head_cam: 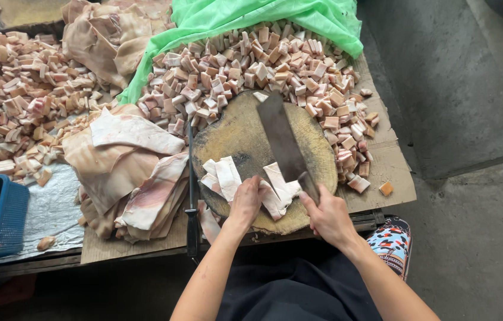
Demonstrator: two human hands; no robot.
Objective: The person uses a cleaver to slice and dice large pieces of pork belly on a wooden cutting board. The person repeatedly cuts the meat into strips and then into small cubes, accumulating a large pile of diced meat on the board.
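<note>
A round wooden chopping block [245,128] stands at the table's near edge. Pale strips of pork skin and fat [223,176] lie on its near half. My left hand [245,201] presses down on these strips. My right hand [324,214] grips the handle of a broad cleaver [281,138], whose blade lies across the block pointing away from me. The blade's near end rests by a strip [281,185] between my two hands.
Cut cubes of pork [275,65] are heaped behind and right of the block under green plastic [251,15]. Another heap [13,95] lies at left. Uncut slabs [129,166] are stacked left of the block beside a long knife [192,196]. A blue basket [1,214] sits far left.
</note>
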